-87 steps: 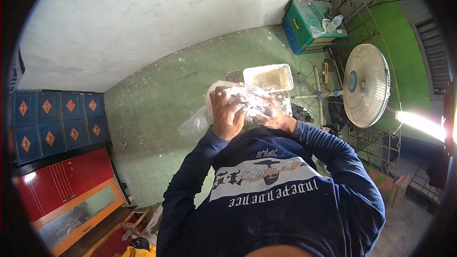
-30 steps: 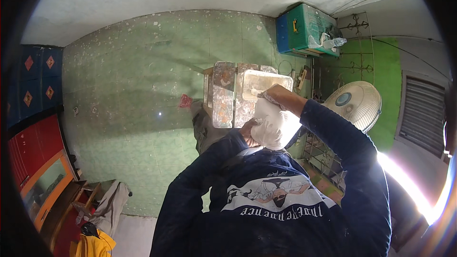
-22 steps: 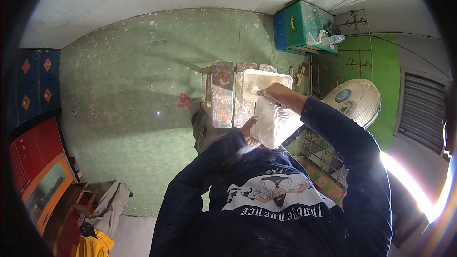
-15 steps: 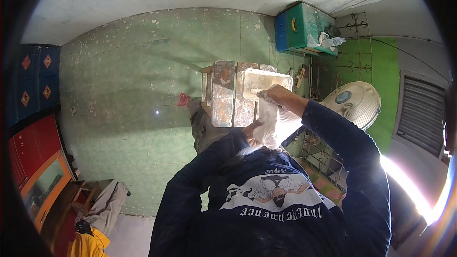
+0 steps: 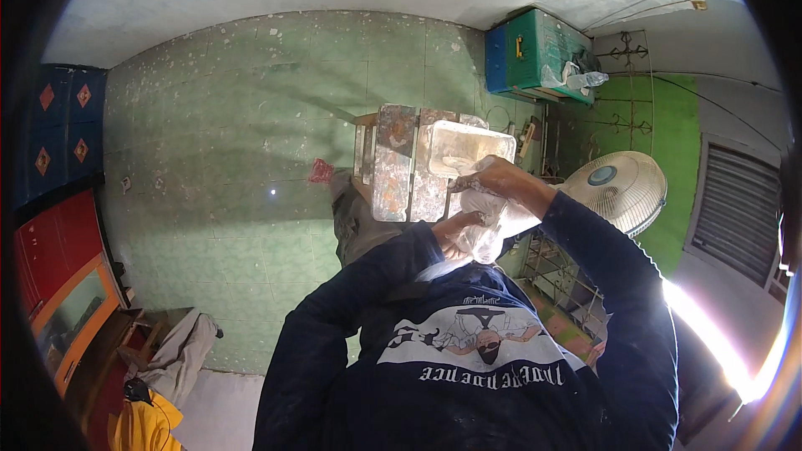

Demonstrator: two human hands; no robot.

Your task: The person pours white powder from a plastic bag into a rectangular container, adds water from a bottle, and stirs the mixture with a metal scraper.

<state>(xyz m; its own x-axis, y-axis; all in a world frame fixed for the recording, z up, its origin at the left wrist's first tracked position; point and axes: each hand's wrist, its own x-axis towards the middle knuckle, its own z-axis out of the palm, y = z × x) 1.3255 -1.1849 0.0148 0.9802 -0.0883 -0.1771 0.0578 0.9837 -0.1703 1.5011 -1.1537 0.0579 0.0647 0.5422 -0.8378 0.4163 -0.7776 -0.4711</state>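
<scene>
A white, translucent plastic bag [image 5: 487, 238] hangs in front of my body, crumpled and brightly lit. My left hand [image 5: 456, 234] is closed around its left side. At the top of the bag is my right hand [image 5: 494, 178], palm down with fingers bent over the bag's upper part; what its fingertips hold is partly hidden. Just beyond them stands a pale rectangular tub [image 5: 484, 147] with some whitish material inside. The tub rests on a paint-stained wooden stool [image 5: 393, 163] made of slats.
To the right stands a fan [image 5: 614, 192] near a metal rack [image 5: 551, 271]. A green and blue cabinet [image 5: 526, 54] is against the far wall, a plastic bottle on it. Red scrap [image 5: 321, 170] lies on the green tiled floor left of the stool. Cloths hang at lower left.
My right hand has drawn back from the tub toward the bag. The left hand and the bag have shifted slightly to the right.
</scene>
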